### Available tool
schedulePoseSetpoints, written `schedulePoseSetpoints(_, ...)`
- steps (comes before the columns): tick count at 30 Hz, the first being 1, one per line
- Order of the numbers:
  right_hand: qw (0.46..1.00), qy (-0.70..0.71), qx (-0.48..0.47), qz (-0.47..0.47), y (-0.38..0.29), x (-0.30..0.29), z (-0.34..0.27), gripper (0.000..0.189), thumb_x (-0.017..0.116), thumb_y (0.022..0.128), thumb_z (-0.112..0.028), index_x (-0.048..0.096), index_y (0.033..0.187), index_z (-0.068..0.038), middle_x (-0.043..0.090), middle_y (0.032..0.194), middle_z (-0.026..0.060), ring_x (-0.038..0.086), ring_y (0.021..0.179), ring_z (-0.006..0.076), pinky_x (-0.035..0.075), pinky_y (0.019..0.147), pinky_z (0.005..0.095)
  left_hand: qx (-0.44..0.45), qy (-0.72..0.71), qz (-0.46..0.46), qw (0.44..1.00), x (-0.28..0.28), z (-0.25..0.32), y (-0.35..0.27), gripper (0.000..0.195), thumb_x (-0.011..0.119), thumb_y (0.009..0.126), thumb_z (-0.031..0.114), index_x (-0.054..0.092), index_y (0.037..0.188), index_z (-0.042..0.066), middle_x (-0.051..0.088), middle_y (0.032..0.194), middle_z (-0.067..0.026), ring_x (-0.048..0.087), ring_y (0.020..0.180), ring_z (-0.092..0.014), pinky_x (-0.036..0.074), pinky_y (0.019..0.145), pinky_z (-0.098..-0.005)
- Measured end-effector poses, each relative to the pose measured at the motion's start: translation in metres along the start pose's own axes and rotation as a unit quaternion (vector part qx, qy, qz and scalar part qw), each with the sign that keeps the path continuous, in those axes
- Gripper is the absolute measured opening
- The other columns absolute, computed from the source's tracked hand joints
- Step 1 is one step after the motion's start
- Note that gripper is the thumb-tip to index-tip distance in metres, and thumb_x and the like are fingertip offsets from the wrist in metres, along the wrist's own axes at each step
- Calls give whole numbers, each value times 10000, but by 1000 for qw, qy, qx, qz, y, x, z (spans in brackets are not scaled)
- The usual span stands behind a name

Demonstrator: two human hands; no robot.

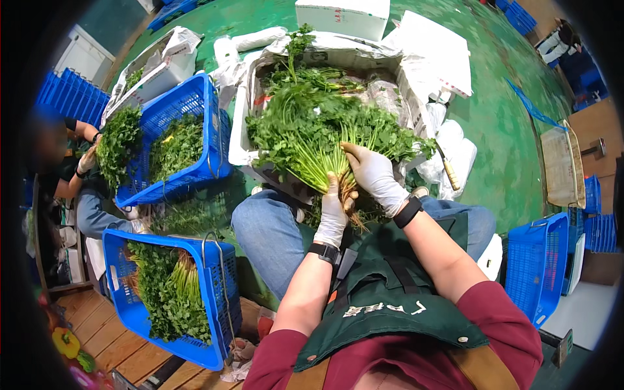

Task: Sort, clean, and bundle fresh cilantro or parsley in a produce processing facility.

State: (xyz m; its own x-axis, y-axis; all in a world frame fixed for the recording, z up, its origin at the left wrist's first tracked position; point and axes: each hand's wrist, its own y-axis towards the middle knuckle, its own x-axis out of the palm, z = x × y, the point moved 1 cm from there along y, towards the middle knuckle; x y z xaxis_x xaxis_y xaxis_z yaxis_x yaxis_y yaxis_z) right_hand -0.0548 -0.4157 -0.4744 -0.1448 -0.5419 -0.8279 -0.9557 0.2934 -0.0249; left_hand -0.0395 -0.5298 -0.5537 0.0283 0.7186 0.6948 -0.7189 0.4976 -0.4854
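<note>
A bunch of leafy green herbs with pale stems and brown roots, likely coriander [317, 163], lies fanned out before me. My left hand [334, 212], in a white glove, grips it low at the root end, thumb up along the stems. From the right side my gloved right hand [374, 176] holds the stems, its fingertips pressed on them. The leaves spread over a white foam box [240, 141] lined with paper. More herbs [321, 78] and wrapped bundles [385, 97] are inside that box. A knife with a pale handle [451, 175] leans by its right side.
At left stand two blue plastic crates, one with loose greens [214, 161] and one with rooted bunches [219, 292]. A co-worker's gloved hands [87, 158] hold greens there. A foam lid [431, 53] and plastic bags [453, 151] lie right; another blue crate [536, 268] stands farther right.
</note>
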Motion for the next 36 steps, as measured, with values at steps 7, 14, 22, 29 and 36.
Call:
schedulePoseSetpoints(7, 994, 108, 11, 12, 4, 15, 13, 275, 525, 882, -256, 621, 1120, -156, 648, 1006, 112, 625, 907, 284, 498, 772, 334, 1, -46, 1, 999, -5, 4, -2, 406, 469, 936, 405, 561, 1126, 59, 583, 773, -20, 502, 512, -83, 297, 362, -179)
schedulePoseSetpoints(14, 980, 200, 10, 3, -8, -9, 13, 260, 584, 853, -242, 646, 1037, -68, 667, 928, 133, 647, 851, 267, 495, 754, 313, -74, -15, 35, 996, 1, 13, -1, 212, 567, 898, 336, 583, 929, 127, 572, 625, -9, 424, 379, -83, 257, 328, -196)
schedulePoseSetpoints(22, 825, 434, 221, -286, -53, -80, 20, 541, 568, 855, -485, 573, 1045, 21, 643, 905, 124, 649, 803, 201, 505, 681, 291, 25, 548, 29, 836, 101, 124, 4, 241, 602, 858, 259, 634, 830, 22, 609, 614, -82, 521, 419, -157, 407, 410, -294)
schedulePoseSetpoints(29, 654, 725, 8, -215, -8, -125, -28, 728, 468, 827, -630, 479, 1140, 27, 584, 1078, 190, 570, 982, 243, 475, 867, 338, 345, 894, -48, 280, 230, 171, -39, 106, 614, 696, 121, 660, 719, 29, 636, 705, -195, 642, 671, -344, 510, 586, -414)
schedulePoseSetpoints(36, 419, 881, 31, -216, 10, -84, -39, 507, 534, 889, -397, 501, 1245, -37, 570, 1187, 96, 529, 1078, 213, 391, 976, 357, 480, 829, 250, 140, 192, 115, -33, 199, 487, 859, 165, 553, 932, -8, 542, 652, -20, 596, 500, -145, 472, 414, -256)
